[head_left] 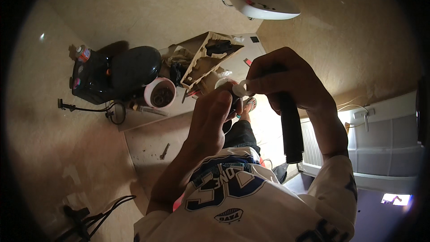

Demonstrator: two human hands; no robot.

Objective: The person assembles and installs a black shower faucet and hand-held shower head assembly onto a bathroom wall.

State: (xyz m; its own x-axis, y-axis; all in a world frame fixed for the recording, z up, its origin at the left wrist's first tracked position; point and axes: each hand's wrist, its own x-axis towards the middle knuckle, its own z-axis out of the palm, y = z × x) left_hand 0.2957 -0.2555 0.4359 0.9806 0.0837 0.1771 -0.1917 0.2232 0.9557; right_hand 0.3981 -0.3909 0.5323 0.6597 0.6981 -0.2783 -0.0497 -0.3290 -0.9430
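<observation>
My right hand (pixel 286 78) is closed around a black ribbed tube (pixel 292 130) that hangs down below the palm. Between the fingertips of both hands sits a small white ring-shaped plastic piece (pixel 240 89), pinched by the right thumb and finger. My left hand (pixel 212 114) is closed just left of the ring, its thumb pointing up toward it. Something dark shows between the left fingers; its kind is mostly hidden.
A pink-rimmed bucket (pixel 160 93) stands beside a black toilet (pixel 134 66) at left. Behind my hands lies an open cardboard box (pixel 201 60). A white washbasin (pixel 264 6) hangs on the wall. A small metal tool (pixel 165 151) and black cables (pixel 101 217) lie lower left.
</observation>
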